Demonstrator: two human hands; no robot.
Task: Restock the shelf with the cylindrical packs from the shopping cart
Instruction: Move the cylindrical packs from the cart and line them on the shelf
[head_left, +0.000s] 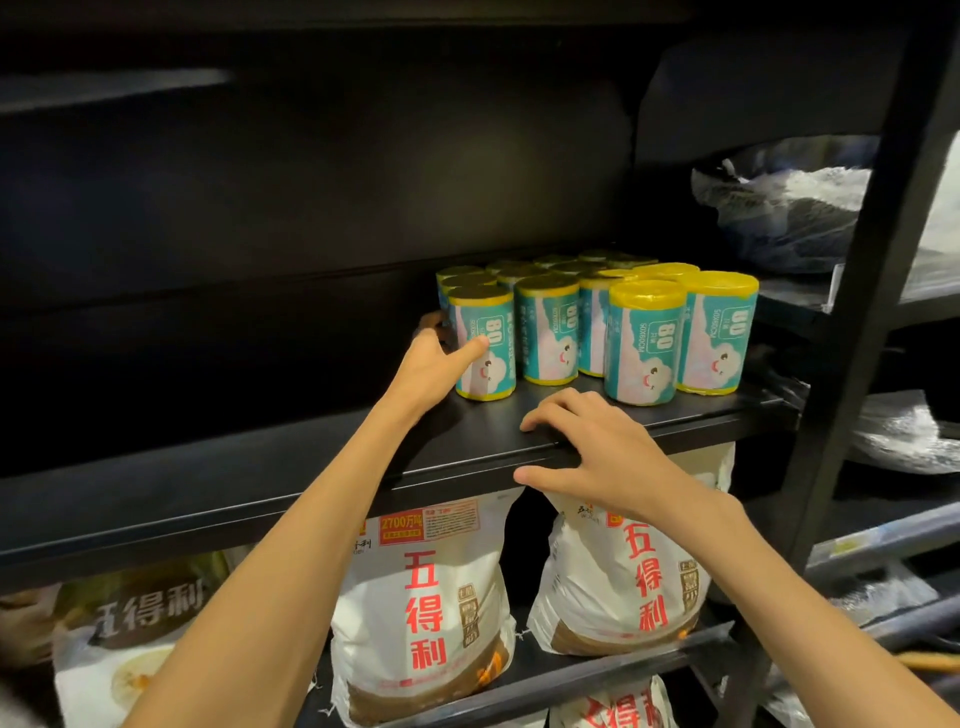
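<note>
Several cylindrical packs with teal labels and yellow ends stand upright in rows on the black shelf (260, 467). My left hand (434, 364) grips the front-left pack (485, 343), thumb across its label and fingers behind its left side. My right hand (597, 452) rests on the shelf's front edge, fingers on top and thumb under the lip, holding nothing. Two more packs (644, 348) (714, 332) stand at the front right. The shopping cart is out of view.
White flour sacks with red characters (431, 613) (623, 587) fill the shelf below. A black upright post (862, 312) bounds the shelf on the right, with plastic-wrapped goods (779, 202) beyond it. The shelf's left half is bare and dark.
</note>
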